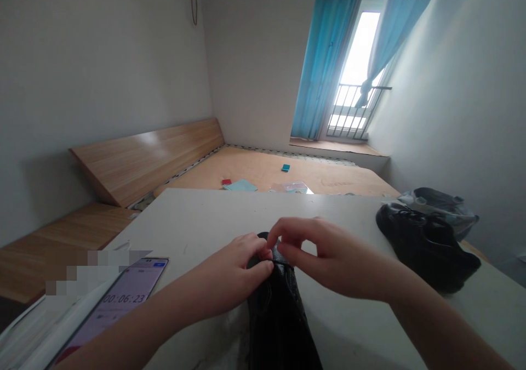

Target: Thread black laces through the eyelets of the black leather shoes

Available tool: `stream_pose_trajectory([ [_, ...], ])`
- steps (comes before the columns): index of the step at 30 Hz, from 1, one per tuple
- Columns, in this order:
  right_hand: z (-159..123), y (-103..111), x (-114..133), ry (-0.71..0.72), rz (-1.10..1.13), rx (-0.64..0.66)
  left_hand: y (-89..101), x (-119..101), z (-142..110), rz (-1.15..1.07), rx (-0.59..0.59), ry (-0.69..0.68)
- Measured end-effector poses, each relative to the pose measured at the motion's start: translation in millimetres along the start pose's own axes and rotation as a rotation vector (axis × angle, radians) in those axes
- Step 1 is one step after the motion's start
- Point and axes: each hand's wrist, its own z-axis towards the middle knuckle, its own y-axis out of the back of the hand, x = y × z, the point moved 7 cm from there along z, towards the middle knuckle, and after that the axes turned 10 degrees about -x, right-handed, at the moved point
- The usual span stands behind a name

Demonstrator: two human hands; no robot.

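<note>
A black shoe (pixel 279 326) stands on the white table in front of me, its toe pointing away and its near end cut off by the bottom edge. At its front lacing, my left hand (pixel 242 266) is closed in a pinch, thumb and fingers on a dark shoelace (pixel 284 263). From the other side my right hand (pixel 329 255) reaches over the shoe, index finger and thumb curled together at the same lacing, close against the left fingertips. The fingertips hide part of the lace. A second black shoe (pixel 427 244) lies at the right.
Behind the second shoe is a clear plastic bag (pixel 464 216) with something dark inside. A phone (pixel 123 299) showing a timer lies left on the white table (pixel 197 216). Beyond stands a bed (pixel 255 164) with small packets, its wooden headboard (pixel 156 153) to the left.
</note>
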Motion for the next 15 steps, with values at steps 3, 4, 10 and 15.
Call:
stream_pose_trajectory([
  [3, 11, -7, -29, -0.039, -0.131, 0.073, 2.9, -3, 3, -0.175, 0.000, 0.078],
  [4, 12, -12, -35, -0.030, -0.095, 0.147, 5.1, -6, 4, -0.212, -0.014, 0.088],
  [10, 12, -16, -59, -0.075, 0.420, 0.455, 32.6, -24, -1, -0.196, -0.205, 0.024],
  [15, 10, -3, -95, -0.247, 0.102, 0.389, 30.3, -9, -10, 0.615, -0.088, 0.040],
])
